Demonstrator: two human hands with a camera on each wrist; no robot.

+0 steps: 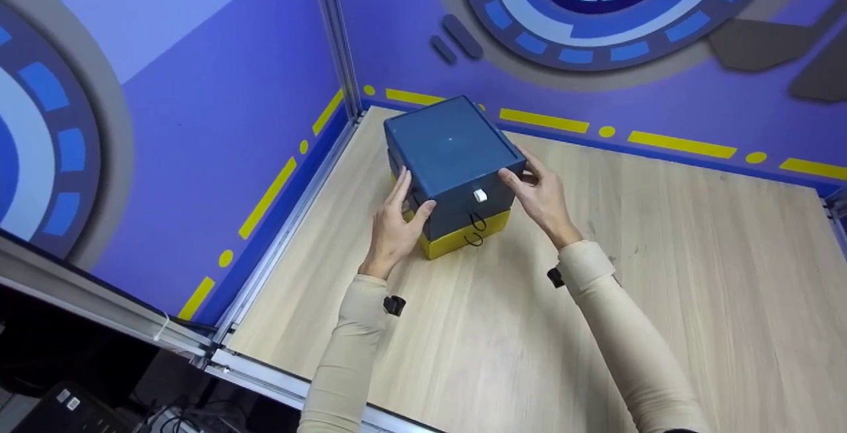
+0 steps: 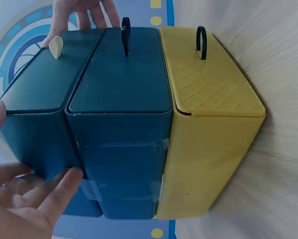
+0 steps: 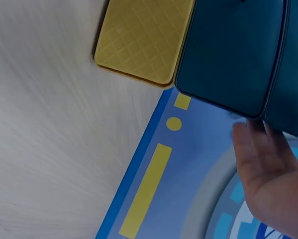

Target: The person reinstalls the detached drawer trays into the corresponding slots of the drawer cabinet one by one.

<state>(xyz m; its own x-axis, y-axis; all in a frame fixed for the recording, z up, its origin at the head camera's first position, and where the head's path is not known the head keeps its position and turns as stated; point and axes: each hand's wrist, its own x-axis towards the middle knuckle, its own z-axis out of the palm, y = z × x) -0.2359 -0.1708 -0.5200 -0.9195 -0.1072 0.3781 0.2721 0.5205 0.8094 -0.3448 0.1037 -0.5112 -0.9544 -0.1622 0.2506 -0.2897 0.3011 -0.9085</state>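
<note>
A stack of drawer boxes stands on the table: a dark blue one (image 1: pixel 450 135) on top, a second dark blue one (image 2: pixel 124 84) under it, and a yellow one (image 1: pixel 456 240) with a quilted front at the bottom. The top front carries a white knob (image 1: pixel 480 195); the lower two have black loop pulls (image 2: pixel 125 36). My left hand (image 1: pixel 394 234) holds the top box's left side, thumb at the front edge. At the opposite side my right hand (image 1: pixel 546 201) grips the same box, its thumb on the front upper corner and its fingers along the side.
The wooden table (image 1: pixel 662 300) extends to the right and front of the stack. Printed purple walls (image 1: pixel 231 89) meet behind it at a metal corner post (image 1: pixel 334 29). A metal rail (image 1: pixel 265 380) edges the table at the left front, with cables (image 1: pixel 178 416) below.
</note>
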